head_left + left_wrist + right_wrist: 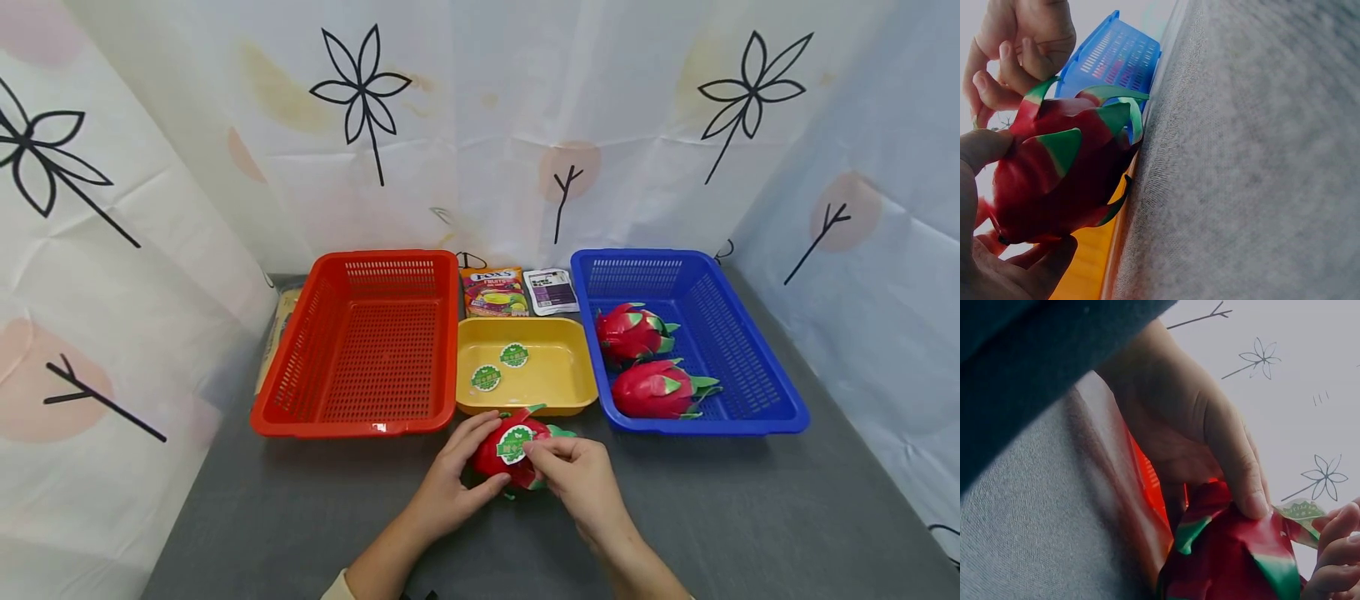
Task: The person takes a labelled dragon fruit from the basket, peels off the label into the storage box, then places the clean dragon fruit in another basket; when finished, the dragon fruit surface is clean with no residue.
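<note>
A red dragon fruit [487, 457] with green-tipped scales rests on the grey table in front of the yellow tray [551, 385]. My left hand [450, 485] grips it from the left, thumb on the near side and fingers over the far side, as the left wrist view shows around the fruit [1060, 169]. On top of the fruit is a round green-and-white sticker [513, 444]. My right hand [583, 482] pinches its right edge between thumb and forefinger. In the right wrist view part of the sticker [1302, 510] stands raised from the skin. Two similar stickers lie inside the tray.
A red basket [356, 427] stands at the left. Two dragon fruits [658, 389] lie in the blue basket [750, 423] at the right. Behind the tray are a candy packet [495, 292] and a white-and-purple packet [551, 292]. Patterned curtains surround the table.
</note>
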`<state>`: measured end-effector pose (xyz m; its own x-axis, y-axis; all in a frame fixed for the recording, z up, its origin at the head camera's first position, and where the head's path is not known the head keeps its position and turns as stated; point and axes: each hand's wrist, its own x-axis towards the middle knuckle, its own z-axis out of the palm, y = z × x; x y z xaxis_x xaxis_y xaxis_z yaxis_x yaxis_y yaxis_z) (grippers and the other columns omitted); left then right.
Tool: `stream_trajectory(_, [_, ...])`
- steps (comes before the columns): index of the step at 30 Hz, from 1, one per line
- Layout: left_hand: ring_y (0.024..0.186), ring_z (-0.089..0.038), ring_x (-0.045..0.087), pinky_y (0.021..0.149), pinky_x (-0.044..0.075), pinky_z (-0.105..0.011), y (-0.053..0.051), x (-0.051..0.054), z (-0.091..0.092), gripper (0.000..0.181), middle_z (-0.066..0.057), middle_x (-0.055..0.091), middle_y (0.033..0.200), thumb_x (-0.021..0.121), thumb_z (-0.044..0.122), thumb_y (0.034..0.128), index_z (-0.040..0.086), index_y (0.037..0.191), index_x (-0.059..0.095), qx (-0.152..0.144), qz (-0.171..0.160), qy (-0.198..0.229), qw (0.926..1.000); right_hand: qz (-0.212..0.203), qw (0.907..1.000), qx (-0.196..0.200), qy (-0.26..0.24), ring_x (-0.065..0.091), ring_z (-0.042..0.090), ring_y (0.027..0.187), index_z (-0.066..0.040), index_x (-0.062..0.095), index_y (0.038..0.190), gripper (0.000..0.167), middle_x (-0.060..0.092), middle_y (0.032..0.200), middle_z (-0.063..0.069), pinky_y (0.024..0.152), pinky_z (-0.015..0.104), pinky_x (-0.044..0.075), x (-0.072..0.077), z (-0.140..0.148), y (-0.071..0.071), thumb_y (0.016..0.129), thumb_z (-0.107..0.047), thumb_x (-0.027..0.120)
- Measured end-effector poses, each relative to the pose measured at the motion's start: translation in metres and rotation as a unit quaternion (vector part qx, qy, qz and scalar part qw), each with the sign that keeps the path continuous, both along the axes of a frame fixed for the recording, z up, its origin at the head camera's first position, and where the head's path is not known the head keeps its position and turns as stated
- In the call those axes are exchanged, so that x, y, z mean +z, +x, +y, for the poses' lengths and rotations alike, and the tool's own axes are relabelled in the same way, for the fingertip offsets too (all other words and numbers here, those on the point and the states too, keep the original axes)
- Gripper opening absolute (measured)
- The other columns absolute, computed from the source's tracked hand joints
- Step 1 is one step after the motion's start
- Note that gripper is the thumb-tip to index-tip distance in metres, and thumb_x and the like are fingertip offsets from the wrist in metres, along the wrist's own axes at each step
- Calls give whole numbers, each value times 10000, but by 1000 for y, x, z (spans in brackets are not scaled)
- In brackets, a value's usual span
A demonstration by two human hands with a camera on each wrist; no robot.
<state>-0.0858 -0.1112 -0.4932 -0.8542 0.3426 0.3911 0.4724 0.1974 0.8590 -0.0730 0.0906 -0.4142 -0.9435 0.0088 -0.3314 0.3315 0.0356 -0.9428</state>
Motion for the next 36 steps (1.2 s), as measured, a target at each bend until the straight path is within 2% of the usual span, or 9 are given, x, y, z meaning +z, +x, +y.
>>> stream_trajectory(8, [1358,-258,480,1057,478,-363,-1,0,0,676,-69,486,1508,834,137,873,154,1478,535,35,-34,-8,10000,260,9996,-115,-91,430,156,538,15,779,899,181,583,651,98,478,210,350,2,-3,2,929,-163,768])
stream_trajectory(14, [1326,-224,497,1001,523,-365,-2,0,-1,669,20,495,1485,840,145,863,218,1459,545,196,-179,19,9996,808,9956,-324,-355,502,192,598,52,762,961,173,574,677,134,533,240,455,24,-1,2,932,-118,753])
stream_trajectory(18, [1325,-231,493,1003,524,-382,-2,-1,-1,669,4,497,1476,853,143,848,213,1440,549,182,-194,53,9996,1086,9927,-209,-484,494,190,608,76,741,998,195,556,682,127,551,245,468,37,3,-4,946,-111,738])
stream_trajectory(21, [1326,-255,485,1019,514,-398,-2,-4,-2,660,-55,496,1473,855,118,834,188,1410,541,125,-309,152,9993,1350,9901,-76,-387,465,181,591,73,739,1006,210,523,664,112,532,242,439,42,6,-15,962,-132,725])
stream_trajectory(25, [1309,-260,490,992,525,-362,-2,-5,-2,708,-39,457,1512,852,105,803,183,1389,462,-176,-981,313,9945,1481,9889,-2,-119,426,175,567,42,751,1014,254,486,649,97,505,245,389,45,9,-35,971,-208,730])
stream_trajectory(27, [1312,-254,486,977,527,-341,-2,-5,-1,746,3,429,1535,856,118,798,182,1397,415,-310,-1336,315,9900,1392,9902,-13,53,418,173,562,29,749,988,293,486,650,90,505,248,381,45,10,-46,965,-263,740])
stream_trajectory(29, [1332,-253,471,970,528,-335,-1,-5,-1,743,27,402,1564,863,132,799,188,1376,398,-385,-1559,306,9865,1262,9918,-12,195,398,174,553,20,741,949,324,480,651,82,500,249,358,44,10,-57,957,-304,748])
stream_trajectory(34, [1356,-269,447,966,537,-350,-1,-3,-2,705,31,424,1551,864,129,802,200,1347,423,-337,-1716,433,9836,984,9944,9,387,382,169,550,-1,725,878,354,497,668,67,471,232,299,34,10,-81,945,-348,757])
stream_trajectory(36, [1350,-273,441,961,537,-347,-2,-3,-3,713,30,439,1528,851,138,807,228,1389,450,-319,-1650,356,9851,953,9945,-2,445,384,164,545,1,725,865,354,503,665,59,456,227,277,29,9,-89,946,-343,755])
